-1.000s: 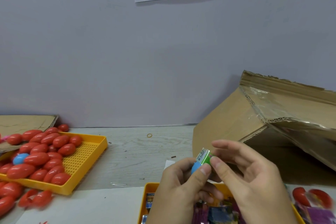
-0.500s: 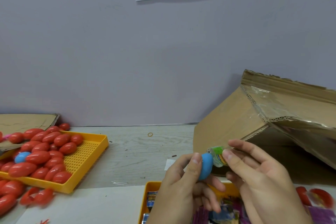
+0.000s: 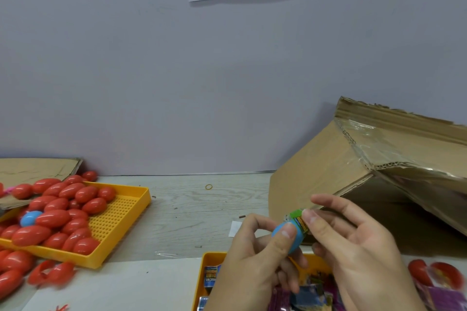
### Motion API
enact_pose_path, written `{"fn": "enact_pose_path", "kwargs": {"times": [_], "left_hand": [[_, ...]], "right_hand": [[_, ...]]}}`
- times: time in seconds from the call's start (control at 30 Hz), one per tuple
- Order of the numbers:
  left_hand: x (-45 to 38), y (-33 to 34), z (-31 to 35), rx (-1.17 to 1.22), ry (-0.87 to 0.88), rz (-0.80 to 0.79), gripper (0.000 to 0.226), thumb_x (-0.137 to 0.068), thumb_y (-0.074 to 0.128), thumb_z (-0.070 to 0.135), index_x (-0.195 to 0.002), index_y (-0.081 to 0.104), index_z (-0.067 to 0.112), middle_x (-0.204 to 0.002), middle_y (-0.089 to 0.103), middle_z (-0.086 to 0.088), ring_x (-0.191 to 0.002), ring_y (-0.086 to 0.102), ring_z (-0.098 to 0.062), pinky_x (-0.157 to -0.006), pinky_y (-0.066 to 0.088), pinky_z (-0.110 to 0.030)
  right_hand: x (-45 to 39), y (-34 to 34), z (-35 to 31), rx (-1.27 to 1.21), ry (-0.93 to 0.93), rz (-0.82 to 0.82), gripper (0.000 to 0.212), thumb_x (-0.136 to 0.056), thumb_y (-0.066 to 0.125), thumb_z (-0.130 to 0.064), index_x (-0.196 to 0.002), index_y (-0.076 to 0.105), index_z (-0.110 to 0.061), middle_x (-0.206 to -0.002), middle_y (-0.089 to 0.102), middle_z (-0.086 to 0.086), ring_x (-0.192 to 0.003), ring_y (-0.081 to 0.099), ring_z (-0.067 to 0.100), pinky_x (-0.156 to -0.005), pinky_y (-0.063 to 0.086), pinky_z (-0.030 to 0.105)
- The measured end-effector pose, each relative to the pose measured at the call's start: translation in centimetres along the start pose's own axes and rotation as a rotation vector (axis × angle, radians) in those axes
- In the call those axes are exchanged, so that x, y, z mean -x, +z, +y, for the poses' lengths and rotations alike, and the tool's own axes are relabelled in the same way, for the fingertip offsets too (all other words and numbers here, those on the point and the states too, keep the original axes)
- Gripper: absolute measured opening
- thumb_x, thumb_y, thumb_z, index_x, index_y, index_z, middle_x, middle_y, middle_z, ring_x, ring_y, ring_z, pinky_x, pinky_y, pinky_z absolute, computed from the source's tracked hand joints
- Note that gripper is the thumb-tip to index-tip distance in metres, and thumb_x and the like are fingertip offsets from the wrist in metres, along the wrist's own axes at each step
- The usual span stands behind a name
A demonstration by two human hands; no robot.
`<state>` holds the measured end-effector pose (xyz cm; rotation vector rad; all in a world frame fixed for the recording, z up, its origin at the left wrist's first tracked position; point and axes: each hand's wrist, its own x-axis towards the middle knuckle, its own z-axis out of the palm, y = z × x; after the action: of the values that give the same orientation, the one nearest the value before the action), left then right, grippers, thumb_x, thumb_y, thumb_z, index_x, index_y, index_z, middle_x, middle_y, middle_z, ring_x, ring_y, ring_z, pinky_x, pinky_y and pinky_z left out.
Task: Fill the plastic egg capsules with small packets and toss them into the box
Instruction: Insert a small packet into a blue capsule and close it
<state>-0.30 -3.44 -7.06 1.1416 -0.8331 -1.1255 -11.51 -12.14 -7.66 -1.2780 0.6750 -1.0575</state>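
The left hand (image 3: pixel 255 257) grips the blue egg half (image 3: pixel 286 235), open end facing the right hand (image 3: pixel 353 242), which pinches a green packet (image 3: pixel 298 219) partly in its mouth (long axis running into the shell). The box (image 3: pixel 353 159) lies just beyond, nearer the right hand.

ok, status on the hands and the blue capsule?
Left hand grips blue capsule half. Right hand pinches green packet, pushing it into the half. Packet partly out. Cardboard box open behind, path clear.
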Motion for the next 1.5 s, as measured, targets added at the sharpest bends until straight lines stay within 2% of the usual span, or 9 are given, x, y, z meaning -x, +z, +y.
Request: {"fn": "enact_pose_path", "kwargs": {"times": [0.17,0.37,0.47,0.6,0.83,1.0,1.17,1.3,1.5], "left_hand": [[-1.2,-0.4,-0.5,0.011,0.011,0.077,0.063,-0.063,0.078,0.046,-0.100,0.048,0.004,-0.070,0.070,-0.015,-0.044,0.054,-0.020,-0.049,0.043,-0.025],[-1.2,-0.3,-0.4,-0.001,0.027,0.105,0.052,-0.070,0.075,0.035,-0.111,0.059,0.007,-0.076,0.071,-0.013,-0.049,0.056,-0.019,-0.051,0.046,-0.027],[-1.1,-0.4,-0.4,-0.044,0.055,0.122,0.045,-0.070,0.077,0.036,-0.106,0.068,0.010,-0.078,0.071,-0.012,-0.054,0.056,-0.018,-0.053,0.045,-0.027],[-1.0,-0.3,-0.3,-0.155,0.091,0.175,0.022,-0.083,0.077,0.023,-0.100,0.068,0.013,-0.077,0.072,-0.009,-0.051,0.057,-0.010,-0.053,0.047,-0.021],[-1.0,-0.1,-0.9,-0.420,0.195,0.269,0.017,-0.080,0.078,0.019,-0.089,0.064,0.024,-0.082,0.075,0.004,-0.073,0.068,-0.011,-0.062,0.050,-0.020],[-1.1,-0.6,-0.9,-0.630,0.273,0.277,0.026,-0.077,0.080,0.016,-0.088,0.060,0.028,-0.078,0.071,0.010,-0.058,0.061,-0.005,-0.055,0.049,-0.017],[-0.8,-0.2,-0.6,-0.672,0.342,0.298,0.019,-0.080,0.076,0.018,-0.084,0.062,0.030,-0.072,0.067,0.013,-0.053,0.057,-0.004,-0.051,0.044,-0.014],[-0.6,-0.2,-0.7,-0.708,0.358,0.276,0.027,-0.077,0.080,0.019,-0.083,0.066,0.042,-0.076,0.068,0.019,-0.071,0.067,-0.004,-0.060,0.049,-0.011],[-0.6,-0.3,-0.8,-0.647,0.277,0.251,0.035,-0.071,0.086,0.022,-0.096,0.065,0.036,-0.079,0.073,0.012,-0.064,0.065,-0.007,-0.062,0.053,-0.017]], "right_hand": [[-0.1,0.3,-0.1,-0.087,-0.029,0.019,0.037,-0.044,0.081,-0.030,-0.080,0.076,-0.035,-0.072,0.074,0.007,-0.061,0.069,0.008,-0.050,0.049,0.014],[0.1,0.4,-0.4,-0.037,-0.006,-0.018,0.069,-0.023,0.091,-0.063,-0.084,0.075,-0.036,-0.082,0.075,0.008,-0.072,0.073,0.014,-0.059,0.057,0.022],[0.0,0.3,-0.4,-0.074,0.009,-0.022,0.033,-0.048,0.083,-0.025,-0.079,0.076,-0.034,-0.082,0.075,0.010,-0.071,0.073,0.017,-0.056,0.056,0.023],[0.3,0.3,-0.5,0.009,-0.003,-0.052,0.040,-0.074,0.073,0.005,-0.082,0.076,-0.035,-0.082,0.076,0.007,-0.068,0.071,0.009,-0.052,0.051,0.016],[1.0,0.8,-1.1,0.324,-0.095,-0.091,0.054,-0.067,0.084,-0.005,-0.091,0.068,-0.050,-0.088,0.073,-0.008,-0.082,0.069,0.009,-0.066,0.058,0.038],[1.0,1.0,-0.8,0.508,-0.092,-0.115,0.067,-0.063,0.086,-0.013,-0.100,0.057,-0.060,-0.096,0.067,-0.022,-0.089,0.066,0.005,-0.069,0.056,0.036],[1.0,1.0,-0.5,0.433,-0.112,-0.038,0.054,-0.070,0.082,-0.010,-0.094,0.063,-0.054,-0.088,0.072,-0.015,-0.085,0.068,0.004,-0.069,0.057,0.038],[0.7,0.4,-0.6,0.287,-0.066,0.014,0.032,-0.076,0.078,-0.003,-0.089,0.071,-0.031,-0.081,0.075,-0.003,-0.080,0.070,0.008,-0.067,0.058,0.034],[0.1,-0.2,-0.3,0.189,0.009,0.012,0.034,-0.079,0.075,-0.001,-0.089,0.072,-0.033,-0.079,0.075,0.001,-0.080,0.071,0.013,-0.070,0.054,0.025]]}}
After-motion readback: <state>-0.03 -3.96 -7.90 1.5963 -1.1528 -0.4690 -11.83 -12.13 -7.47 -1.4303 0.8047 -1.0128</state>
